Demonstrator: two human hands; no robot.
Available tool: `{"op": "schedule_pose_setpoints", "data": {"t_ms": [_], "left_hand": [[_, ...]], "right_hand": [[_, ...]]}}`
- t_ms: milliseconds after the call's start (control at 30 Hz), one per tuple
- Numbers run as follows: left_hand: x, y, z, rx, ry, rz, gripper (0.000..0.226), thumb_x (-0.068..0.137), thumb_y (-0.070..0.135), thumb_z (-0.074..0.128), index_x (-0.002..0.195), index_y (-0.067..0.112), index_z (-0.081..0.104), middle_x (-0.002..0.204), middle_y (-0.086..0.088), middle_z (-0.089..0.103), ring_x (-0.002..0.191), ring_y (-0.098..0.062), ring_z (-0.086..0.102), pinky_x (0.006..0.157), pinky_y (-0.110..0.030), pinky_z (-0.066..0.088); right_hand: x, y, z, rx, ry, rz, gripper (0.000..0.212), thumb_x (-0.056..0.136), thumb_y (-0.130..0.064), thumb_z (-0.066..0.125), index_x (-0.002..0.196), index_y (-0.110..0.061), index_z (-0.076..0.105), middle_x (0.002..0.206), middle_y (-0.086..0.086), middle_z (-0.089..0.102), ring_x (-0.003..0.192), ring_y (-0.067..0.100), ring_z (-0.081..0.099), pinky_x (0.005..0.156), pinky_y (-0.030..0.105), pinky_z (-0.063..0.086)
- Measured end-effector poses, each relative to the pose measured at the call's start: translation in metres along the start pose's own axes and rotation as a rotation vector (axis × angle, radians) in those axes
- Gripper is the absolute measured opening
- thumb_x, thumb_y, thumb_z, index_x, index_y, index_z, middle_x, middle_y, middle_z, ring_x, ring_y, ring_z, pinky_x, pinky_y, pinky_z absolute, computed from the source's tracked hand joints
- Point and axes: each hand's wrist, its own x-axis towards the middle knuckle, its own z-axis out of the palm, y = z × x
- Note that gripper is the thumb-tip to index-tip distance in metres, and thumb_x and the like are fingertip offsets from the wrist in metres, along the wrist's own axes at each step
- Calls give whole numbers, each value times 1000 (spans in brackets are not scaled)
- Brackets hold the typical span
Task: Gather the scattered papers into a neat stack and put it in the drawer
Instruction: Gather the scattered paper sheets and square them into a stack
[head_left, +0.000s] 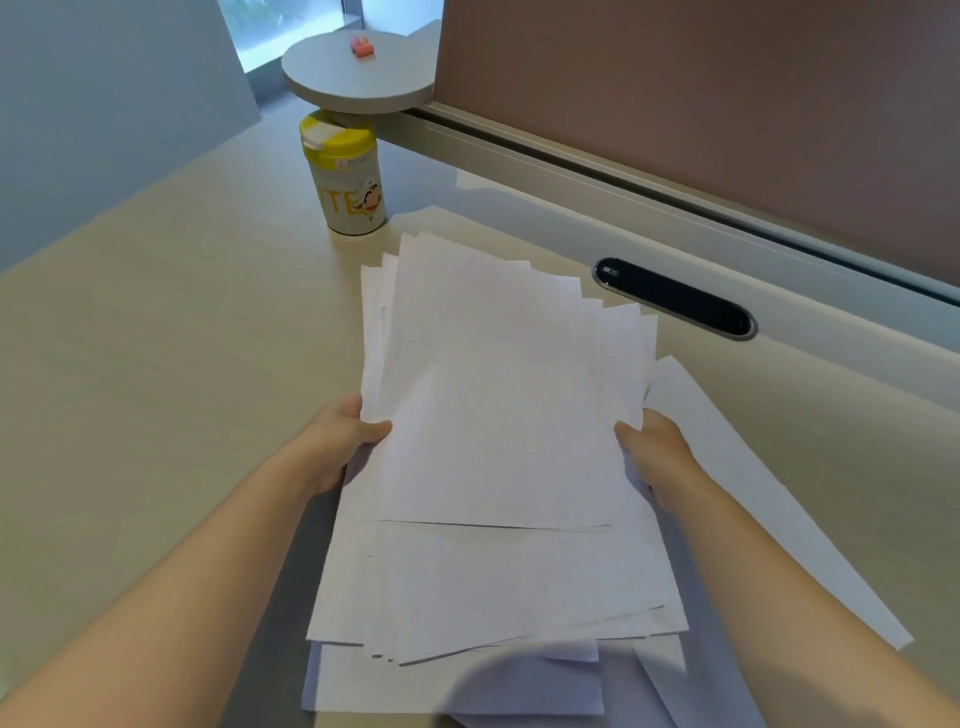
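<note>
A loose stack of white papers (493, 415) lies fanned out on the beige desk (156, 364), its edges uneven. My left hand (343, 441) grips the stack's left edge, thumb on top. My right hand (654, 452) grips the right edge, thumb on top as well. More sheets (467, 680) lie under the stack near the desk's front. One sheet (753, 478) sticks out to the right, beneath my right forearm. No drawer is in view.
A white cup with a yellow lid (345, 176) stands behind the papers. A black oval cable slot (675, 299) sits in the desk at the right. A brown partition (727, 104) runs along the back. A round grey shelf (358, 70) carries a small pink object (363, 45).
</note>
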Motion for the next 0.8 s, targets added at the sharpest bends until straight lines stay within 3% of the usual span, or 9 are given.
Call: {"op": "schedule_pose_setpoints", "data": {"t_ms": [133, 267, 333, 400, 467, 533, 600, 700, 800], "left_hand": [[-6, 6, -11, -29, -102, -74, 39, 88, -1, 50, 127, 1, 44, 103, -11, 61, 89, -26, 59, 84, -36, 48], [-4, 8, 3, -9, -82, -39, 66, 86, 14, 60, 141, 4, 26, 113, 10, 44, 112, -14, 45, 96, -27, 33], [1, 3, 6, -16, -16, -15, 52, 85, 8, 60, 132, 1, 40, 102, -2, 56, 92, -19, 51, 83, -27, 39], [-2, 0, 7, 6, 69, 14, 30, 83, -1, 58, 113, -1, 50, 85, -7, 59, 78, -23, 54, 70, -28, 43], [-7, -2, 6, 57, 162, 80, 21, 84, -4, 56, 103, 5, 51, 86, -9, 59, 82, -25, 54, 65, -28, 43], [-11, -5, 6, 66, 240, 156, 25, 84, -5, 54, 107, 5, 54, 96, -11, 56, 90, -23, 50, 69, -29, 41], [-16, -7, 3, 51, 287, 176, 33, 85, -5, 53, 117, -1, 54, 96, -9, 55, 92, -21, 48, 74, -29, 38], [-21, -14, -1, 20, 317, 174, 35, 85, -7, 52, 120, -5, 53, 81, -4, 55, 92, -21, 47, 65, -25, 38], [-27, -24, -1, 8, 328, 164, 36, 85, -7, 51, 121, -3, 53, 93, -7, 56, 92, -21, 48, 75, -28, 38]], "right_hand": [[0, -9, 5, -36, -176, 6, 38, 96, -14, 37, 131, -2, 44, 132, 15, 54, 120, 33, 51, 102, 34, 39], [-2, -13, 12, 27, -323, 27, 44, 97, -25, 35, 137, -7, 37, 136, 8, 50, 124, 26, 48, 107, 32, 34], [-4, -12, 14, 40, -302, 30, 43, 97, -30, 35, 135, -12, 38, 134, 3, 50, 122, 20, 46, 100, 27, 33], [-7, -9, 10, 15, -174, -16, 21, 97, -30, 34, 104, -20, 50, 103, -1, 55, 102, 18, 48, 80, 26, 38], [-8, 0, 1, -113, 43, -155, 26, 96, -22, 35, 79, -12, 51, 85, 5, 53, 91, 23, 48, 65, 28, 38], [-8, 12, -10, -426, 182, -208, 23, 93, -18, 42, 105, -8, 59, 115, 11, 54, 111, 30, 47, 84, 36, 43], [-7, 25, -21, -709, 182, -130, 46, 88, -27, 52, 130, -9, 45, 142, 13, 38, 130, 32, 34, 102, 42, 35], [-16, 31, -30, -786, 169, -41, 67, 81, -43, 58, 133, -6, 38, 141, 15, 38, 129, 35, 34, 101, 43, 36], [-25, 30, -27, -822, 144, -61, 62, 82, -41, 59, 128, -3, 41, 134, 16, 41, 123, 35, 36, 95, 39, 38]]}}
